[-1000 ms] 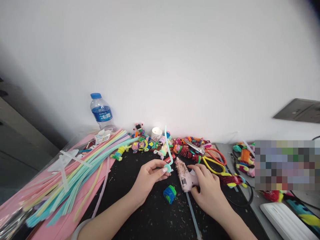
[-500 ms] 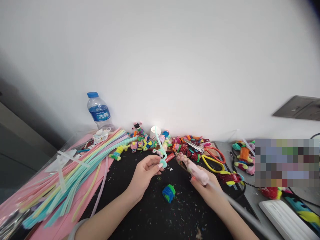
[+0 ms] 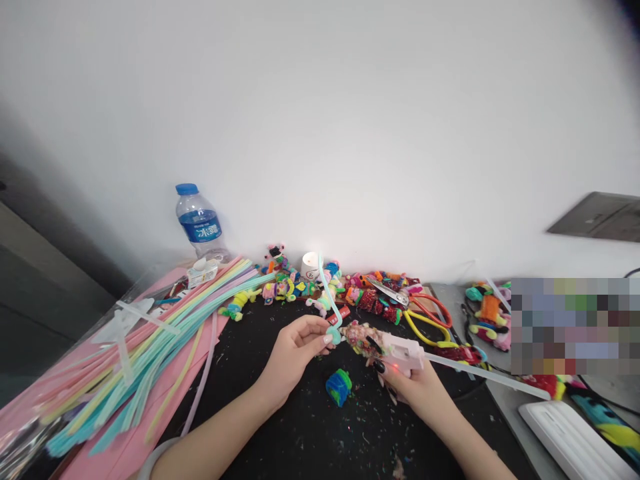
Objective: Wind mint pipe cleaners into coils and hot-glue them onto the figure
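Between thumb and fingers, my left hand (image 3: 303,347) pinches a mint-green pipe cleaner (image 3: 334,333) coiled at its lower end, its free end rising upward. My right hand (image 3: 407,383) is wrapped round a pink glue gun (image 3: 403,350) with a lit red light. A long translucent glue stick (image 3: 490,375) sticks out of its back. Coloured fuzz clings to the front of the gun, and its nozzle is at the coil, touching or almost so. On the black mat below lies a small blue and green fuzzy piece (image 3: 339,387).
Bundled pastel pipe cleaners (image 3: 150,353) cover the left side, near a water bottle (image 3: 199,223). Several fuzzy figures (image 3: 285,287) line the wall beside a white paper cup (image 3: 310,265). Scissors (image 3: 425,320) with red and yellow handles lie at right. A white device (image 3: 570,433) sits front right.
My right hand has swung the glue gun level and leftward, bringing its nozzle to the coil. My left hand has shifted slightly right with the pipe cleaner.
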A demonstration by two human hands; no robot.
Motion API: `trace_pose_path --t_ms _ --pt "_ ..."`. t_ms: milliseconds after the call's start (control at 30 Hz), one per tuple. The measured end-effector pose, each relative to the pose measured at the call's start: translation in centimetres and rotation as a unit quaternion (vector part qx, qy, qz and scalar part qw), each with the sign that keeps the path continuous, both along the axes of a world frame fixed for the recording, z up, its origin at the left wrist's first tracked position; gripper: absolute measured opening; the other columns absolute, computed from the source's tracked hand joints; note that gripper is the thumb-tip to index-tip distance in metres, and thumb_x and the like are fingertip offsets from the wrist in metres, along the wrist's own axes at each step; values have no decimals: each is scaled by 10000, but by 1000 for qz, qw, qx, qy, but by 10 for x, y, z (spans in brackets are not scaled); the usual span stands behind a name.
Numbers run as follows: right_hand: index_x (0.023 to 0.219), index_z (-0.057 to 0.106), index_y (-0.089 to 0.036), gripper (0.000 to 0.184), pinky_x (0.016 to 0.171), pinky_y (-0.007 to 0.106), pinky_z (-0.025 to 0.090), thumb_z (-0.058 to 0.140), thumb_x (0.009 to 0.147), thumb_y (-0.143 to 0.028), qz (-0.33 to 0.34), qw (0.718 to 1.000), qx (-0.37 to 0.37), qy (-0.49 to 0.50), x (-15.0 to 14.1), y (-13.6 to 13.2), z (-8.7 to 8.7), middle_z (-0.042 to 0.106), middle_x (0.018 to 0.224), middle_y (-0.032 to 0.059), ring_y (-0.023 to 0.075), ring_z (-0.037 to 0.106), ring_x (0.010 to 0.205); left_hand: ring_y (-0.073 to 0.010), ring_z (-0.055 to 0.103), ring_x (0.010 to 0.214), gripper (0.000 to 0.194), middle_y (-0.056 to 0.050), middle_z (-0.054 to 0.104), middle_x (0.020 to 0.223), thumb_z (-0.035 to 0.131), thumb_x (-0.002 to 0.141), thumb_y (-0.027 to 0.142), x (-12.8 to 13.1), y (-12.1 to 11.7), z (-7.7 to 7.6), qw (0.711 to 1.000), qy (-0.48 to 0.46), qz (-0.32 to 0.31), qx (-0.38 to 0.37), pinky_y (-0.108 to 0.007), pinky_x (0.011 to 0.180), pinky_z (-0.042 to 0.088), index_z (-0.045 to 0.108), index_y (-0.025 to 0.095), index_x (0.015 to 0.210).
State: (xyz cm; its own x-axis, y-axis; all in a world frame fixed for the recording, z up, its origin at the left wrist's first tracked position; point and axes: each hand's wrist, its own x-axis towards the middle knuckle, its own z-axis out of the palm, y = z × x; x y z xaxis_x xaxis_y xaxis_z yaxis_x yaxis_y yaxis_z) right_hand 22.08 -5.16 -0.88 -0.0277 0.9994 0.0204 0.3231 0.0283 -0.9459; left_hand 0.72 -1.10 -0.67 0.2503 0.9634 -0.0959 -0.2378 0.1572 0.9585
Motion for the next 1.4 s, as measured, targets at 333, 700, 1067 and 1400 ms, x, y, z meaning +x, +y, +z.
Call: trace_pose_path --t_ms 333,700,1067,1400 --pt "985 664 -146 322 717 371 511 623 738 -349 6 1000 -2 -12 -1 -1 3 673 749 59 241 619 733 -124 599 694 146 -15 663 789 667 720 223 0 0 -1 1000 5 -3 3 -228 653 487 620 165 846" --pt "872 659 -158 272 482 270 469 614 731 -386 1 1000 -27 -7 1 -1 -2 535 489 -25 164 526 496 -141 607 687 156 -16 670 763 682 696 235 1 -1 4 1000 8 0 -5 -245 645 478 628 166 825" --pt "940 647 -158 320 508 275 472 622 726 -394 -7 1000 -22 -12 1 -2 2 584 559 -6 178 552 553 -136 601 692 161 -20 663 778 676 702 231 0 0 5 1000 8 9 -8 -244 649 482 620 164 837" --pt "982 646 -149 338 529 292 488 610 738 -380 0 999 -27 -20 1 -1 1 584 545 -9 190 568 559 -143 596 725 171 -19 660 805 671 707 245 -1 1 3 1000 -6 26 -5 -243 656 478 619 174 853"
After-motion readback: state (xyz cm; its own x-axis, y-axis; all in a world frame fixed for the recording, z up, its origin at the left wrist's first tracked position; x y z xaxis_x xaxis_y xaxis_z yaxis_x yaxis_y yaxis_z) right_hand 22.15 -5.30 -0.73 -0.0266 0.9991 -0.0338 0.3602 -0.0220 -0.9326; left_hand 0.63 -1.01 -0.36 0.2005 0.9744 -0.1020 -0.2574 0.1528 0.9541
